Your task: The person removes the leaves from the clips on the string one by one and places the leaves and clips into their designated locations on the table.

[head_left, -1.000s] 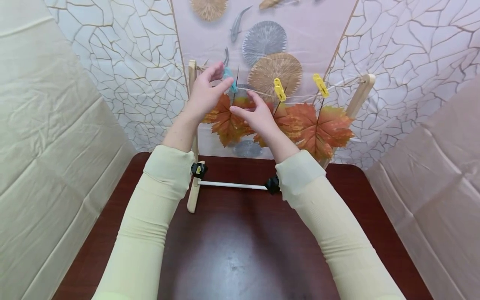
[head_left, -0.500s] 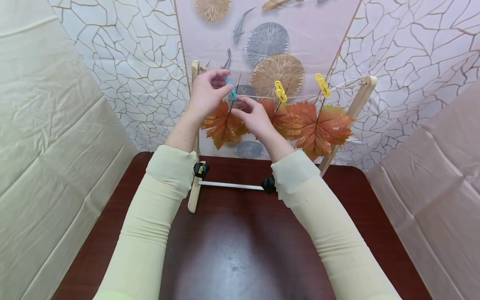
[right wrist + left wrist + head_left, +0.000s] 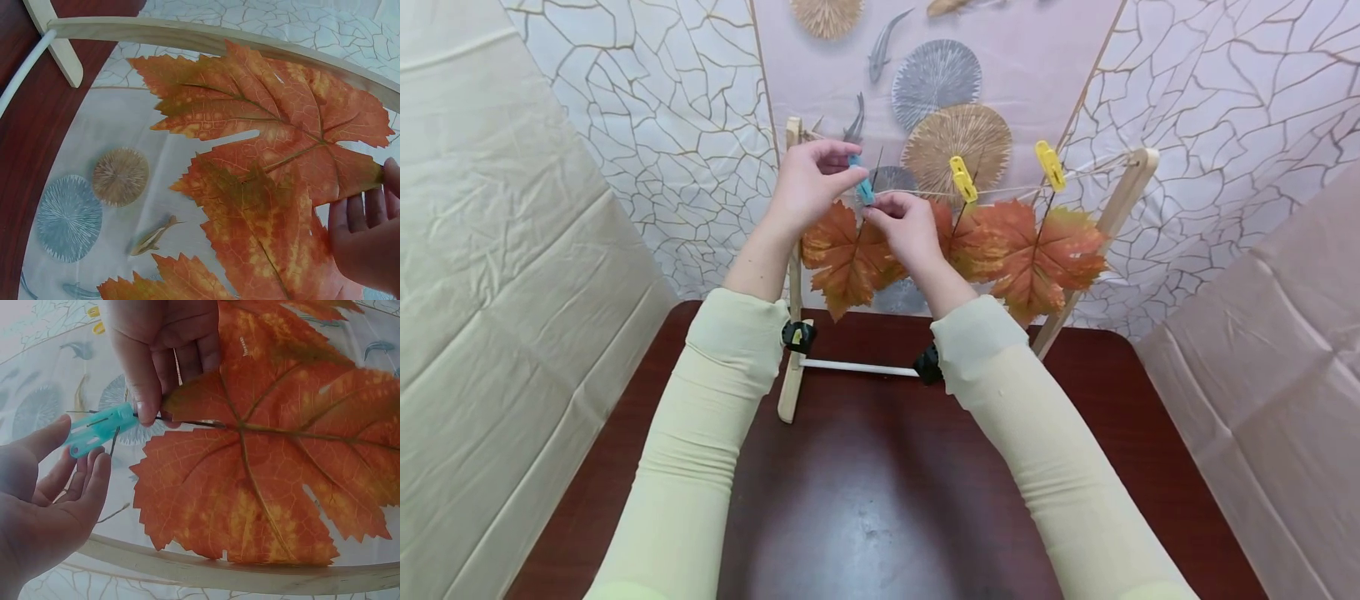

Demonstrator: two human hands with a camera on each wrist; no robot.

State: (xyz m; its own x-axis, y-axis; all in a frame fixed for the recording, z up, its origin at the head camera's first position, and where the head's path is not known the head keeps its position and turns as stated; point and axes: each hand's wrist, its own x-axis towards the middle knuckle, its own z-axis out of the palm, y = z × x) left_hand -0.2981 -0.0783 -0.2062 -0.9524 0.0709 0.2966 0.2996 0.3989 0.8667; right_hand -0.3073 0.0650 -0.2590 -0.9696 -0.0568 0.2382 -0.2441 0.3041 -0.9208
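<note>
Plainly, in the head view your right hand [image 3: 916,232] hides part of the orange leaf [image 3: 844,258], whose tip points between 6 and 7 o'clock. The blue clothespin [image 3: 862,182] sits near 12 o'clock from centre, its long axis running 11 to 5; your left hand [image 3: 808,183] pinches its upper end, thumb and fingers narrowly apart. In the left wrist view the leaf's far end is cut off at 3 o'clock; the clothespin points toward 2, and your right hand pinches the leaf's stem [image 3: 194,422] just beside it. In the right wrist view your right hand, cropped at 4 o'clock, holds the leaf's edge; its midrib [image 3: 275,117] points to 10.
</note>
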